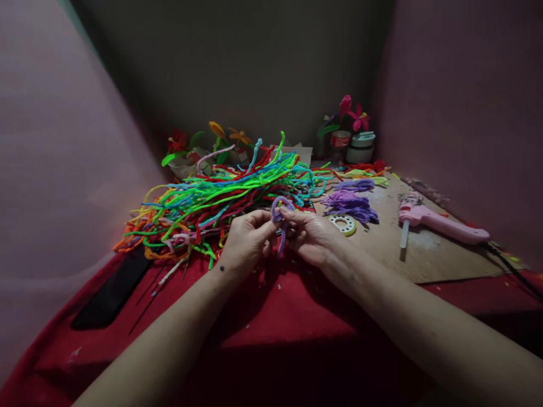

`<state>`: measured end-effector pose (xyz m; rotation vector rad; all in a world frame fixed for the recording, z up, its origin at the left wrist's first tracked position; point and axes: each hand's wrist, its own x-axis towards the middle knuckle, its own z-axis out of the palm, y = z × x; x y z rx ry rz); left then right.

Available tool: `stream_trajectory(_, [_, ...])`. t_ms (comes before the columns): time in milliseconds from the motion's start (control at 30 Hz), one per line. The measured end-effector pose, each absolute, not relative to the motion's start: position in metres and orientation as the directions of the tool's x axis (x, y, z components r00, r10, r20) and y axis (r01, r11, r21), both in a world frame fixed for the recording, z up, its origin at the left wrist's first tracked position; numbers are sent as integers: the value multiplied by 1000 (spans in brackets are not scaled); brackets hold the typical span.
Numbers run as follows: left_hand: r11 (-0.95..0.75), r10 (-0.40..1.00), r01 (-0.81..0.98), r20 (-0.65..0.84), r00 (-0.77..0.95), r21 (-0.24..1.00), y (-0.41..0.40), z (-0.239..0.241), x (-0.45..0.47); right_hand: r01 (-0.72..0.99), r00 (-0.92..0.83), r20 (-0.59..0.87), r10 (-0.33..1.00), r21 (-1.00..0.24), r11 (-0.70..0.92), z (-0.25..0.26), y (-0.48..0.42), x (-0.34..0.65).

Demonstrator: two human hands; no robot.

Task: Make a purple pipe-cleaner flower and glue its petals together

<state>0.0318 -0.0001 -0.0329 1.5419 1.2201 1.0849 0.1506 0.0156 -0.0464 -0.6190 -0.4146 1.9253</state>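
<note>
My left hand [247, 238] and my right hand [313, 236] meet at the centre over a red cloth [271, 322]. Both pinch one purple pipe cleaner [280, 215], bent into a small loop above the fingers, with its tail hanging down between the hands. Just behind them lies a big pile of pipe cleaners [220, 198] in green, blue, red, orange and yellow. To the right of my right hand is a heap of purple pipe cleaner pieces [351, 204] and a small white ring [343, 224].
A pink glue gun [441, 225] lies on the brown board [424, 254] at right, its black cord trailing off. Finished pipe cleaner flowers [354, 116] and small jars [360, 147] stand at the back wall. A black flat object [114, 291] lies at left.
</note>
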Motion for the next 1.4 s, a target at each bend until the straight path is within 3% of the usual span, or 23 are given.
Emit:
stream_trajectory(200, [-157,979,363,97,179,918,3,-32,27,-749,-268,-254,929,-552,-367,-41,18,153])
stream_trajectory(467, [17,973,433,-115,202,901,9,-21,10,-727,-226,-190,955,-619,-296,-36,22,158])
stream_trajectory(667, [-32,925,551,-183,331,834,7,-11,7,-683,-283,-218,934,-638,-356,-39,20,157])
stream_trajectory(1067, [82,900,527,-290,326,846,5,-6,3,-622,-338,-148,930,-707,-338,-39,15,156])
stream_trajectory(1233, [73,876,520,-304,374,851,8,-10,-2,-589,-436,-23,900,-749,-304,-41,12,155])
stream_trajectory(1400, [22,859,551,-298,417,834,6,-8,-3,-576,-344,-22,939,-785,-229,-39,11,153])
